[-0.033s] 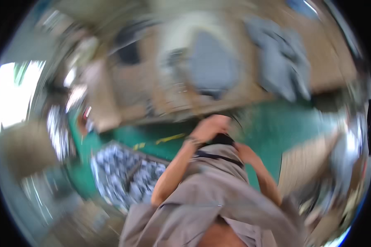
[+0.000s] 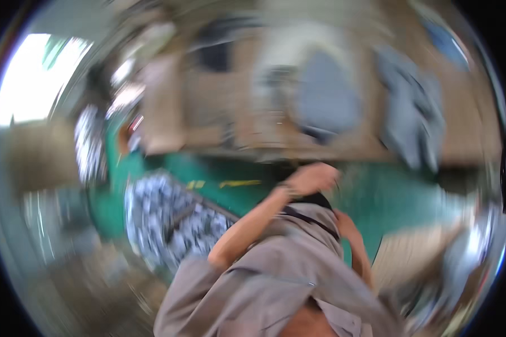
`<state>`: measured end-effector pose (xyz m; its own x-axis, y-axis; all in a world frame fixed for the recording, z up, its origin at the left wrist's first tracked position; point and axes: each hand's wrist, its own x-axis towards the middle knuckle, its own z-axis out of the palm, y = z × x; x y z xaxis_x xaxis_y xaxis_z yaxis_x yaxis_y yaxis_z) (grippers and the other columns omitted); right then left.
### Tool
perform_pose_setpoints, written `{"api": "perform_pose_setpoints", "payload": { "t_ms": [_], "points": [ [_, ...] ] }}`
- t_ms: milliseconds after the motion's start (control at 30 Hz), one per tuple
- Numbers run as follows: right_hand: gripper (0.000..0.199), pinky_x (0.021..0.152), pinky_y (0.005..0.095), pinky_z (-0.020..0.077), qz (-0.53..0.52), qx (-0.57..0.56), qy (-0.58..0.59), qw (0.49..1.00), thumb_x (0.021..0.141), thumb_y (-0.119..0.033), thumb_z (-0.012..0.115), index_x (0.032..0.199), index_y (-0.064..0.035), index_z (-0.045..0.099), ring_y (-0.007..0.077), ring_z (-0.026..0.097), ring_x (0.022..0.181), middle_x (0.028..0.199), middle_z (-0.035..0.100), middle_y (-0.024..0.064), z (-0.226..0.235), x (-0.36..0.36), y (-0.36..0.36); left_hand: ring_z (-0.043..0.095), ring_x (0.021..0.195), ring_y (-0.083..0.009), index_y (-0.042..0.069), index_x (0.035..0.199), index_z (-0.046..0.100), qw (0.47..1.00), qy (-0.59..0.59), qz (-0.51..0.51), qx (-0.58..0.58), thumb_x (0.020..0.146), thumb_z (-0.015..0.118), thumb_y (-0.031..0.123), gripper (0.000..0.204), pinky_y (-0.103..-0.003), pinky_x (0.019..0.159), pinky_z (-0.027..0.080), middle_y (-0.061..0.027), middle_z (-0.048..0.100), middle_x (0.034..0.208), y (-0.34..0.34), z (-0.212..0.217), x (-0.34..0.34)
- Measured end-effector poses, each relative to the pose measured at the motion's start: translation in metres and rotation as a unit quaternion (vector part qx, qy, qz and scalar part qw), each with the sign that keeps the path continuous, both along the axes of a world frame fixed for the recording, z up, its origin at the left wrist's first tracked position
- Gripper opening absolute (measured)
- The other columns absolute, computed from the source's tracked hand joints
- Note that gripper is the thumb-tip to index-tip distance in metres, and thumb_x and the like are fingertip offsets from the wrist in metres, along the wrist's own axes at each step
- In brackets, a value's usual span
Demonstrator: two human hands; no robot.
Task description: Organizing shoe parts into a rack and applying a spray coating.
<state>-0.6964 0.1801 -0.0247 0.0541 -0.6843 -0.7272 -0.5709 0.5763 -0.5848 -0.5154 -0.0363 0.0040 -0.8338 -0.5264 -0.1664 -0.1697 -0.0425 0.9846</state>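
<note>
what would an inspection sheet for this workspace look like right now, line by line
surface: green floor below, with a yellow mark; a brownish worktop beyond it; the whole frame is motion-blurred
job's things: grey-beige garment with a dark strap, bunched up in front of the person
clutter: grey cloth pieces lying on the worktop; a black-and-white patterned fabric lower left
grippers: left hand raised at the garment's top edge; right hand against the garment's right side; grip too blurred to tell on either
cables: nothing seen
surroundings: bright window at upper left; more blurred shapes around the rim, not identifiable
</note>
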Motion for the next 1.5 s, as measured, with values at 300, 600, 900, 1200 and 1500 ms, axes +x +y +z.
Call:
{"api": "perform_pose_setpoints", "payload": {
  "t_ms": [300, 600, 900, 1200, 1500],
  "points": [
    [0.043, 0.094, 0.0462, 0.0502, 0.2, -0.008, -0.061, 0.978, 0.102, -0.031, 0.049, 0.123, 0.0031, 0.064, 0.0376, 0.065, 0.11, 0.12, 0.069, 0.0225, 0.01, 0.24, -0.099, 0.071, 0.069, -0.0244, 0.007, 0.07, 0.069, 0.996, -0.031, 0.061, -0.055, 0.094, 0.058, 0.054, 0.054, -0.042, 0.067, 0.052, -0.0081, 0.072, 0.07, 0.031, 0.014, -0.063],
    [0.042, 0.087, 0.0405, 0.0533, 0.102, 0.083, -0.022, 0.991, 0.101, -0.034, 0.052, 0.113, 0.002, 0.07, 0.029, 0.069, 0.101, 0.111, 0.073, 0.0185, 0.037, 0.054, -0.056, 0.072, 0.069, -0.0171, 0.007, 0.072, 0.071, 0.994, -0.033, 0.102, 0.013, 0.098, 0.058, 0.049, 0.051, -0.036, 0.068, 0.055, -0.0037, 0.073, 0.073, 0.004, 0.01, -0.057],
    [0.045, 0.068, 0.0308, 0.0547, -0.205, 0.071, -0.125, 0.968, 0.099, -0.042, 0.057, 0.101, -0.0015, 0.077, 0.0148, 0.069, 0.079, 0.093, 0.076, 0.0084, -0.025, -0.201, -0.018, 0.071, 0.089, -0.0183, 0.008, 0.122, 0.067, 0.852, 0.227, 0.022, 0.471, 0.101, 0.056, 0.028, 0.031, -0.034, 0.073, 0.059, -0.0058, 0.075, 0.098, 0.018, -0.07, -0.163],
    [0.084, 0.085, 0.0448, 0.0564, -0.805, -0.096, -0.171, 0.56, 0.086, -0.057, 0.076, 0.145, -0.0046, 0.045, 0.0267, 0.067, 0.103, 0.125, 0.065, 0.0145, -0.082, -0.402, 0.045, 0.053, 0.128, -0.0285, -0.001, 0.151, 0.033, 0.801, -0.119, 0.171, 0.561, 0.085, 0.073, 0.065, 0.101, -0.05, 0.102, 0.05, -0.0162, 0.051, 0.141, 0.058, -0.075, -0.319],
    [0.078, 0.101, 0.0519, 0.0478, -0.813, -0.104, -0.308, 0.483, 0.088, -0.052, 0.076, 0.145, -0.008, 0.044, 0.0318, 0.06, 0.118, 0.133, 0.06, 0.0148, -0.128, -0.491, -0.026, 0.038, 0.144, -0.0296, 0.004, 0.137, 0.049, 0.727, 0.024, 0.353, 0.588, 0.086, 0.074, 0.061, 0.081, -0.052, 0.12, 0.029, -0.0122, 0.046, 0.15, 0.079, -0.121, -0.426]
  ]
}}
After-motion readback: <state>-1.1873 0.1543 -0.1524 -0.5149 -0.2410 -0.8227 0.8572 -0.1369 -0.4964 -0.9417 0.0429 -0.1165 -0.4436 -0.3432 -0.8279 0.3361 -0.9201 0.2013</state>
